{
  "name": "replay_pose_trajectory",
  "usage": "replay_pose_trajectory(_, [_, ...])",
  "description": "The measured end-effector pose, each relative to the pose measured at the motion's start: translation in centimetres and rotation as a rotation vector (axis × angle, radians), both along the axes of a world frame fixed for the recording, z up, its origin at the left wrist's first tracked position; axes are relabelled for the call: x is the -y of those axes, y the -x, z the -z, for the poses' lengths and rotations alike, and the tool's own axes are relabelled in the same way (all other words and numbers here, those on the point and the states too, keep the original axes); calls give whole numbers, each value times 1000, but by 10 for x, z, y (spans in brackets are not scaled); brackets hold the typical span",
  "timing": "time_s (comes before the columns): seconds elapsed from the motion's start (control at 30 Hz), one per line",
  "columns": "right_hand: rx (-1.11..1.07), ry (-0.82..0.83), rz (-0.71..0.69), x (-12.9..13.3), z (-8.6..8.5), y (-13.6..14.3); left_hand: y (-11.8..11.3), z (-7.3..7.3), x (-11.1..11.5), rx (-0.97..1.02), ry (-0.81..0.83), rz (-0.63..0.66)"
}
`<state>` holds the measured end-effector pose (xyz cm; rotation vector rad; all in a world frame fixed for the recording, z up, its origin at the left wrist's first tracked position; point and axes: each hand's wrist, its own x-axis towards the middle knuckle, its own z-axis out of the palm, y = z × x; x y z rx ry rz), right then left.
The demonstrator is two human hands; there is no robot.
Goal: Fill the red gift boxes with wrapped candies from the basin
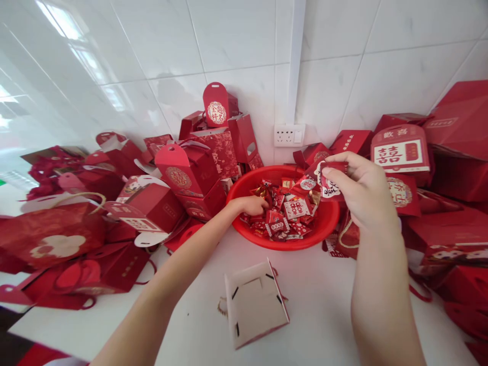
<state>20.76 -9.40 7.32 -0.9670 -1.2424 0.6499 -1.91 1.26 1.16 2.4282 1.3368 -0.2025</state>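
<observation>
A round red plastic basin (pixel 244 236) holds a heap of small wrapped candies (pixel 276 222), mostly red with white print. My left hand (pixel 253 205) reaches into it from the left, fingers curled down among the wrappers. Its fingertips are partly hidden, so what they pinch cannot be made out. Above the basin's right rim, my right hand (pixel 360 185) grips red candy packets (pixel 330 187) with white and black lettering between thumb and fingers. In front of the basin, an open gift bag (pixel 257 310) stands with its pale inside facing up and cord handles at its sides.
Red gift boxes (pixel 190 170) are piled left of the basin and along the tiled wall (pixel 236 40). More boxes (pixel 450 229) are stacked at the right. A wall socket (pixel 290 135) sits behind the basin. Everything rests on a white table (pixel 316 305).
</observation>
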Motion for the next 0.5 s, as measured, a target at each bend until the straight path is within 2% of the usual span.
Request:
replay_pose_trajectory(0.1, [0, -2, -7, 0, 0, 0, -6, -2, 2, 110, -15, -23])
replay_pose_trajectory(0.2, [10, -4, -3, 0, 0, -1, -3, -8, 0, 131, -73, -81])
replay_pose_trajectory(0.37, [18, -4, 8, 1, -1, -1, 9, -8, -4, -28, -98, -161])
replay_pose_trajectory(0.5, [20, -6, 7, 2, -1, 0, 9, -5, -2, -109, -52, -143])
